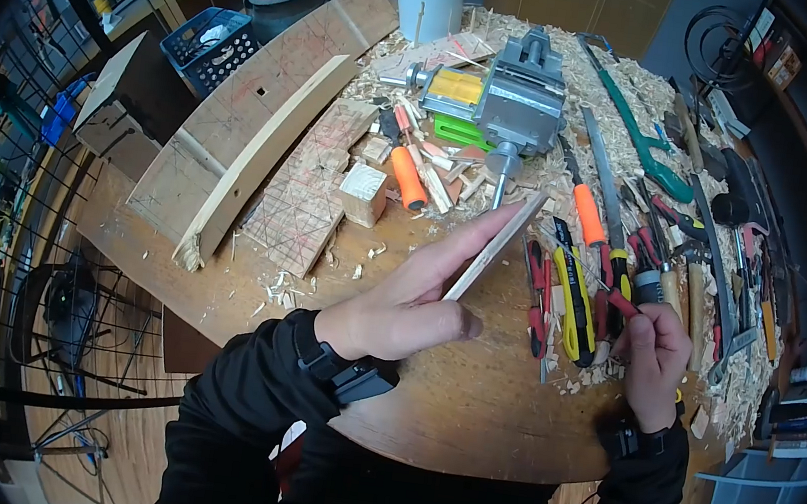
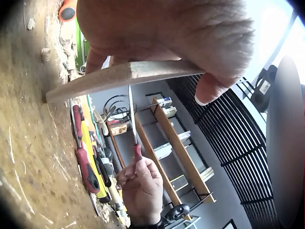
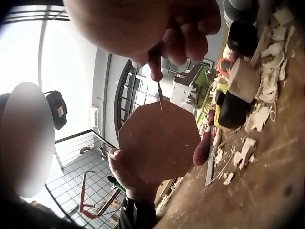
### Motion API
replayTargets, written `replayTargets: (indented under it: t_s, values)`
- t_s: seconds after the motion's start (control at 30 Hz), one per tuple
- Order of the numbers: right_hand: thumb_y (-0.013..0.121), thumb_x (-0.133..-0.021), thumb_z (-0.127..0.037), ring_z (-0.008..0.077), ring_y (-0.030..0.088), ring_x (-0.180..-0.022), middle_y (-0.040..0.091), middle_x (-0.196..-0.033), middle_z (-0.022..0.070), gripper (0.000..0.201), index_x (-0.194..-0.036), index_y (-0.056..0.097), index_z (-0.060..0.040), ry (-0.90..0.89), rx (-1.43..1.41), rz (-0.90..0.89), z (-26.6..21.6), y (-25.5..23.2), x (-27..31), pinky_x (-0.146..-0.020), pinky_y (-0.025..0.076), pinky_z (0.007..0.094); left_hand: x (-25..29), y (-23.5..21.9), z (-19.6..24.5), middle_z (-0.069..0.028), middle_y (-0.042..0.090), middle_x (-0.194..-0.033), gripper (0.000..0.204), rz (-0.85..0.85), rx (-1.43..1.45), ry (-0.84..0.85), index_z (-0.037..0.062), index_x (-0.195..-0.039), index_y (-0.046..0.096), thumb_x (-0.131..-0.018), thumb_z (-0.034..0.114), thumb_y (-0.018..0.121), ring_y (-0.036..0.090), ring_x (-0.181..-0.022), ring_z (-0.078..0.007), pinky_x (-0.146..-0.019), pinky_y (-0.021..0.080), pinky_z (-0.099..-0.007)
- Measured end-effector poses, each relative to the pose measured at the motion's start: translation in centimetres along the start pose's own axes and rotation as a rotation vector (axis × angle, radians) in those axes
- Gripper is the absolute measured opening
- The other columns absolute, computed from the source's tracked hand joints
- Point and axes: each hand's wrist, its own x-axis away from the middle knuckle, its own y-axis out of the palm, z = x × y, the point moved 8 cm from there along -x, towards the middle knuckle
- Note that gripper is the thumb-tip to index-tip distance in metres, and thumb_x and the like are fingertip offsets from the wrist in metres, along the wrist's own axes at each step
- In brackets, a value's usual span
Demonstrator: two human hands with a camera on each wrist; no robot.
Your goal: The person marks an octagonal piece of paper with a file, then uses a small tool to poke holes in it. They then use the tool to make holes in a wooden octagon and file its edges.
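Note:
My left hand (image 1: 407, 303) holds a thin, many-sided wooden board (image 1: 497, 248) on edge above the workbench, with the thumb on the near side. The right wrist view shows the broad face of the board (image 3: 159, 148). My right hand (image 1: 654, 358) grips a slim red-handled tool (image 2: 137, 149) with a narrow metal shaft. In the right wrist view, the shaft's tip overlaps the upper part of the board's face. I cannot tell whether the tool is a file or a screwdriver. Beneath the hands lie a yellow utility knife (image 1: 577, 319) and red-handled tools (image 1: 537, 331).
A metal vise (image 1: 523, 96) stands at the back among wood shavings. Left of it are a long curved wood strip (image 1: 270, 150), a marked board (image 1: 293, 208) and a wooden block (image 1: 363, 195). Orange-handled tools (image 1: 408, 178) and a green-handled saw (image 1: 669, 179) lie around it.

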Motion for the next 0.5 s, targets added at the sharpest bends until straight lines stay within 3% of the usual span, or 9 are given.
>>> replayTargets:
  t_s: [0.1,0.2,0.33,0.4,0.5]
  values:
    - [0.061,-0.098,-0.018,0.0040,0.051,-0.065,0.059,-0.077,-0.0013,0.018,-0.099,0.058,0.0002,-0.062,-0.042,0.130,-1.2,0.4,-0.3,-0.059,0.042,0.0190,0.0,-0.2,-0.1,-0.0178,0.024,-0.158,0.092,0.015,-0.014,-0.017,-0.0034,-0.152,0.019,-0.069,0.003,0.057,0.016,-0.149,-0.0237,-0.119,0.012,-0.0325]
    - [0.064,-0.096,-0.012,0.0036,0.052,-0.067,0.060,-0.082,-0.0010,0.015,-0.101,0.058,-0.0001,-0.001,-0.049,0.016,0.5,-0.3,0.0,-0.061,0.042,0.0189,-0.1,0.0,0.1,-0.0176,0.025,-0.158,0.092,-0.023,-0.086,0.035,-0.0030,-0.152,0.019,-0.069,0.003,0.057,0.017,-0.148,-0.0237,-0.119,0.013,-0.0324]
    - [0.065,-0.094,-0.008,0.0036,0.053,-0.070,0.062,-0.085,-0.0002,0.016,-0.105,0.057,-0.0002,0.063,-0.114,0.046,0.0,0.5,-0.2,-0.062,0.043,0.0191,-0.1,0.1,0.1,-0.0168,0.025,-0.158,0.092,-0.014,-0.035,0.024,-0.0025,-0.152,0.020,-0.068,0.004,0.057,0.018,-0.148,-0.0235,-0.118,0.014,-0.0326]
    - [0.067,-0.092,-0.005,0.0035,0.055,-0.072,0.063,-0.089,0.0003,0.022,-0.110,0.056,-0.0002,-0.057,-0.193,0.112,-0.7,0.2,-0.3,-0.064,0.044,0.0191,-0.1,0.3,0.3,-0.0165,0.026,-0.158,0.092,-0.025,-0.054,0.037,-0.0023,-0.152,0.021,-0.068,0.004,0.057,0.018,-0.148,-0.0234,-0.118,0.014,-0.0327]
    - [0.067,-0.092,-0.006,0.0038,0.055,-0.073,0.063,-0.089,0.0001,0.024,-0.113,0.055,-0.0002,-0.112,-0.085,0.112,-0.7,-0.1,-0.3,-0.064,0.044,0.0191,-0.1,0.2,0.0,-0.0160,0.027,-0.157,0.092,-0.008,-0.057,0.009,-0.0016,-0.152,0.022,-0.068,0.005,0.057,0.020,-0.148,-0.0232,-0.118,0.014,-0.0330]
